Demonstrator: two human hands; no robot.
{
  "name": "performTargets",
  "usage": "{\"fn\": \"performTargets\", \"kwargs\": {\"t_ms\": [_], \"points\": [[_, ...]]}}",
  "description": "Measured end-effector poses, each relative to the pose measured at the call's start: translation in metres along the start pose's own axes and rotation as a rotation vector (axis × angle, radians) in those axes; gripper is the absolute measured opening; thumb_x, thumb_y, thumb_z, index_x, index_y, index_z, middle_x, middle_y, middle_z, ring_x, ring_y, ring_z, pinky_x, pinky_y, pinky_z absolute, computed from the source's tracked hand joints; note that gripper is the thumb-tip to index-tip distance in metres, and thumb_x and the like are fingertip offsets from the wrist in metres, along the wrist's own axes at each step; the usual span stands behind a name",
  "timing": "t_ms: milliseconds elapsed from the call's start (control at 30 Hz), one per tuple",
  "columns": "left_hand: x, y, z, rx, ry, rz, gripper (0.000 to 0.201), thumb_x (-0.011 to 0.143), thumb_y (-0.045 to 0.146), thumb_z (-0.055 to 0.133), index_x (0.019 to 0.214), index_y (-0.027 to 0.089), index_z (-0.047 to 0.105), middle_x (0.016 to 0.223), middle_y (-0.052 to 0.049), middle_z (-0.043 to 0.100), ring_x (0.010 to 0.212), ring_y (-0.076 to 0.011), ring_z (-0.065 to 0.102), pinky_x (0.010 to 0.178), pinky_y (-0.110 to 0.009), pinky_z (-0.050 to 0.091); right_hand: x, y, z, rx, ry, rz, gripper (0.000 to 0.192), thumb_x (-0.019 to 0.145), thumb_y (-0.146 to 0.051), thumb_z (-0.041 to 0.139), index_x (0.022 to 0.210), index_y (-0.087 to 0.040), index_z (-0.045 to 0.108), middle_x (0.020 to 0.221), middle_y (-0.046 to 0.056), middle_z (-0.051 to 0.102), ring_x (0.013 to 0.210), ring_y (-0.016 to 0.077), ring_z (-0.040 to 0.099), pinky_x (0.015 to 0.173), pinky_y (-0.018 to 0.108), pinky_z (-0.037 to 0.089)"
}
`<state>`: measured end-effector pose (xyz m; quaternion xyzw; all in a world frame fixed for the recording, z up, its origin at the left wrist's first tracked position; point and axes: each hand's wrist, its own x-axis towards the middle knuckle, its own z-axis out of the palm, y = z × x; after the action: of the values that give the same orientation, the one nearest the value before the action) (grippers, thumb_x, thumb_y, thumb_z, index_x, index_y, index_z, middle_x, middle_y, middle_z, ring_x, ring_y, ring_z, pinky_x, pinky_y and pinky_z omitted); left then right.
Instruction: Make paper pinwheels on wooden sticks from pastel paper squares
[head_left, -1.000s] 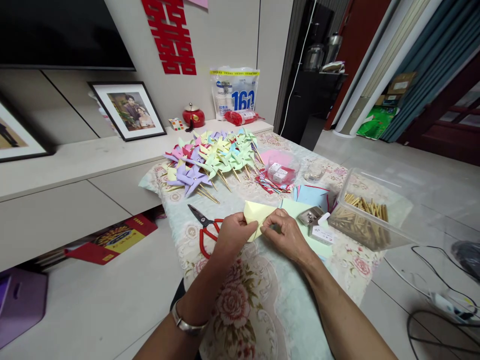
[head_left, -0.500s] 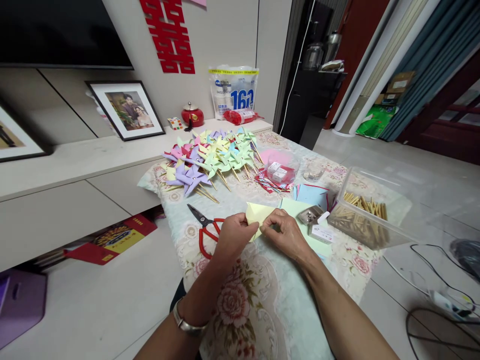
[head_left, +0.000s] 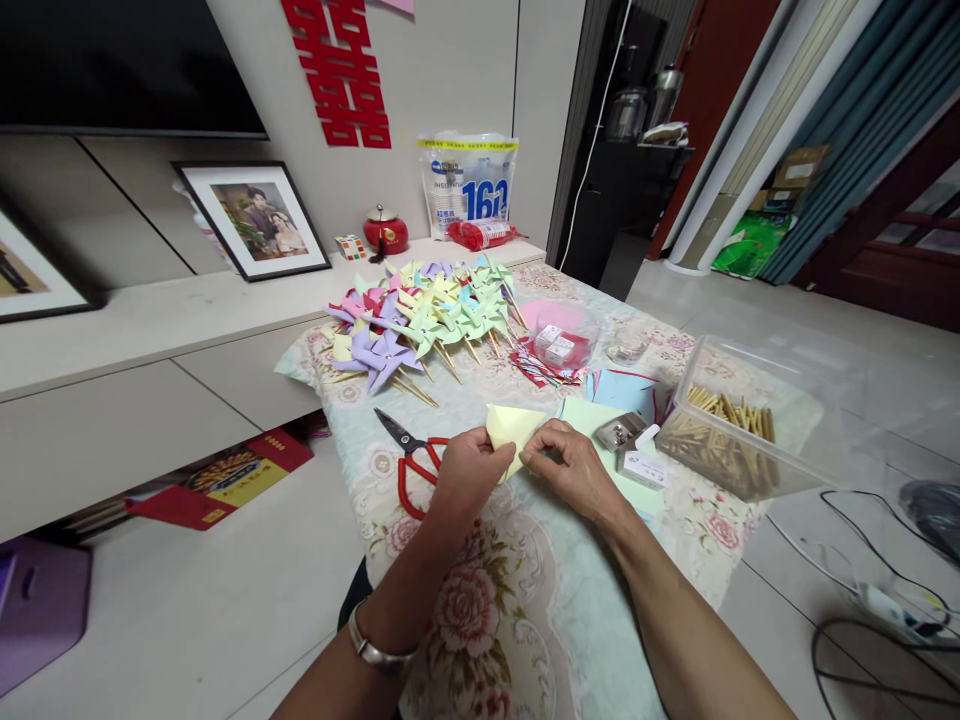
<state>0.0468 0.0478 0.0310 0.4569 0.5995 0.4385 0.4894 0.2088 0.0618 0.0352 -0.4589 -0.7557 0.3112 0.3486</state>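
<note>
Paper (head_left: 513, 428): yellow sheet, folded to a point, pressed on the table (head_left: 525, 600) for creasing.
Left hand (head_left: 466, 472): pinches its near edge.
Right hand (head_left: 574, 470): fingers closed, pinning the fold.
Scissors (head_left: 409, 455): just left, within reach.

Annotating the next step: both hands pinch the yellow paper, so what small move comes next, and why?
Probably press the fold flat: left hand and right hand pinch the folded yellow paper above the tablecloth, red-handled scissors lying untouched beside them.
</note>
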Motion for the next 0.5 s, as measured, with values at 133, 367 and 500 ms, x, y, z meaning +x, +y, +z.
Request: {"fn": "performTargets", "kwargs": {"t_ms": [133,367,500], "points": [[0.0004,-0.0009,-0.0010,-0.042,-0.017,-0.018,0.035,0.064,0.033,0.066,0.088,0.009,0.075,0.073,-0.006,0.074,0.061,-0.0180,0.062,0.057,-0.026,0.045,0.0003,0.0007,0.0000,0.026,-0.007,0.013,0.016,0.082,-0.017,0.061,0.066,-0.019,0.065,0.074,0.002,0.062,0.079,0.0193,0.056,0.073,0.031,0.040],[-0.0004,0.0027,-0.0008,-0.071,-0.002,-0.038,0.029,0.062,0.028,0.069,0.083,0.010,0.074,0.070,-0.005,0.074,0.058,-0.0165,0.061,0.055,-0.024,0.044,0.0003,0.0012,0.0004,0.046,0.000,0.022,0.016,0.081,-0.017,0.060,0.066,-0.019,0.064,0.074,0.002,0.062,0.077,0.0188,0.056,0.072,0.030,0.040],[-0.0009,0.0028,-0.0001,-0.051,0.003,-0.035,0.027,0.062,0.028,0.068,0.081,0.010,0.074,0.067,-0.004,0.072,0.056,-0.0158,0.060,0.053,-0.024,0.043,0.0006,0.0005,0.0009,0.057,0.000,0.020,0.016,0.081,-0.019,0.060,0.066,-0.019,0.065,0.074,0.002,0.062,0.077,0.0188,0.057,0.072,0.031,0.041]]}}
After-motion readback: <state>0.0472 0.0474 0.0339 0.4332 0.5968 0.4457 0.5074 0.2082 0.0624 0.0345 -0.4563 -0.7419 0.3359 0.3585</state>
